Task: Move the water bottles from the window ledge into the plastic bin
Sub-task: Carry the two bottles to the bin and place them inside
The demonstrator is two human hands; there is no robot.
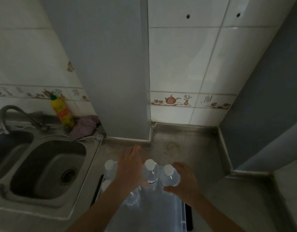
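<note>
Standing upright to fit, a water bottle [170, 175] is gripped by the right hand [184, 181] over the plastic bin [182, 213]; the left hand [130, 166], fingers straight, steadies the neighbouring bottle [151, 171].

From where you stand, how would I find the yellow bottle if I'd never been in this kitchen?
Find the steel sink on the left and follow its curved tap back to the tiled wall. The yellow bottle stands upright there, beside a crumpled purple cloth. It alone is bright yellow with a green cap; the water bottles are clear with white caps.
</note>
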